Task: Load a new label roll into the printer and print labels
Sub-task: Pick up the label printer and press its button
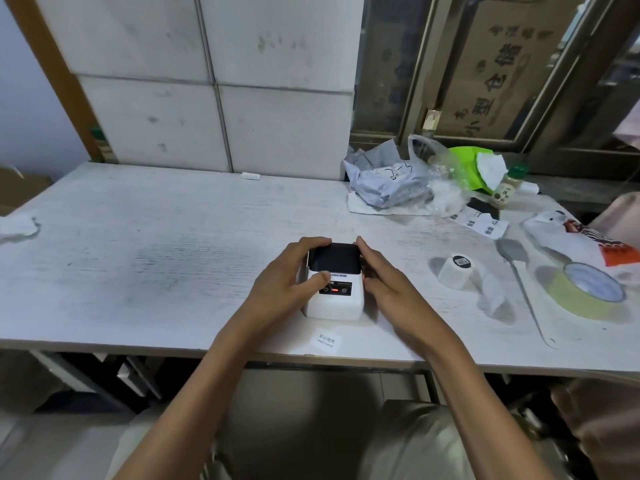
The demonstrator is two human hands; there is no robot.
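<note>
A small white label printer [337, 303] with a closed dark lid stands on the white table [156, 258] near the front edge. My left hand [291, 278] grips its left side, thumb resting on the front panel by the buttons. My right hand [384, 275] holds its right side, fingers against the lid's edge. A red light shows on the panel. A printed label [326, 340] reading "welcome" lies in front of the printer. A white label roll [456, 270] stands upright to the right, with a loose clear wrapper beside it.
A wide tape roll [587, 291] and a long flat brush [519, 271] lie at the right. Crumpled plastic bags [391, 181], a green packet, a spice bottle [509, 187] and loose labels [483, 221] crowd the back right. A tissue [17, 227] lies at the left edge.
</note>
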